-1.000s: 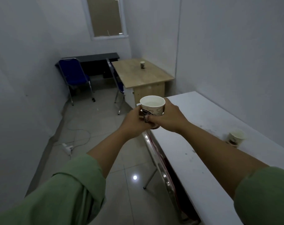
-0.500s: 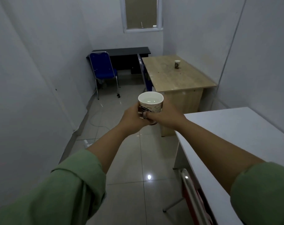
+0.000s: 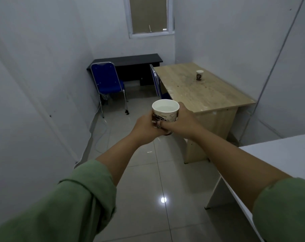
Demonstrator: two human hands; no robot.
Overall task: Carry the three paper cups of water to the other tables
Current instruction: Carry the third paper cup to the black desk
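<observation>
Paper cup [image 3: 165,110], print unreadable, gripped upright by both hands [image 3: 163,124].

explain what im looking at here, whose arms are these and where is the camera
The camera is worn on a person's head, looking forward and down, so the two arms in green sleeves are that person's own. Both the left hand and the right hand wrap around one paper cup of water, held upright above the tiled floor. Ahead stands a wooden table with a second paper cup on it. Behind it are a black desk and a blue chair. A white table edge shows at right.
</observation>
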